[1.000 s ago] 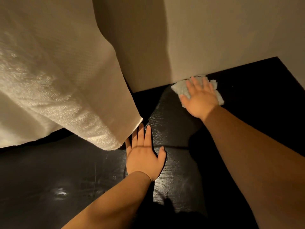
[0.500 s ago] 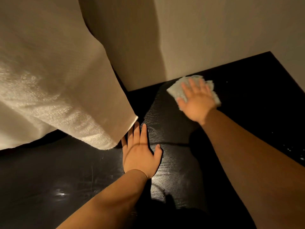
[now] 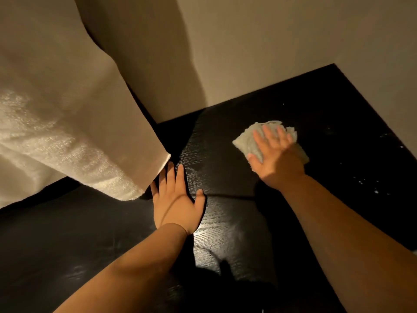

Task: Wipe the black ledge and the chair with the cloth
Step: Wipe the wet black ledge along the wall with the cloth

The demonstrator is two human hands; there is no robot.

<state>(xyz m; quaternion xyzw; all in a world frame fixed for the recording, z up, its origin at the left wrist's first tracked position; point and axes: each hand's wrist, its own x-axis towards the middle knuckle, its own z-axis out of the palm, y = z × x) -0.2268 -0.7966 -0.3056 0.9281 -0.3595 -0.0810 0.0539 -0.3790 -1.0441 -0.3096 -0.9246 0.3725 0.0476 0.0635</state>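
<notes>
One small, pale, nubbly folded cloth lies flat on the black wood-grain ledge, out in the open part of the surface and apart from the cream wall behind it. The right hand lies palm-down on top of this cloth, fingers straight and fanned slightly apart, pressing it against the ledge. The cloth's edges show past the fingertips, beyond the thumb side and at the far side of the palm.

The left hand rests flat on the bare ledge nearer the camera, well apart from the cloth. Its four fingers are straight and close together, its thumb is angled out to the side, and it holds nothing. Its fingertips reach the lower corner of one large off-white textured hanging fabric, which drapes down over the left part of the ledge. The smallest finger is partly hidden under that hem.

Both bare forearms come in from the bottom edge. A few white specks dot the ledge to the right of the right wrist. A bright glare patch sits on the grain just beside the left wrist.
</notes>
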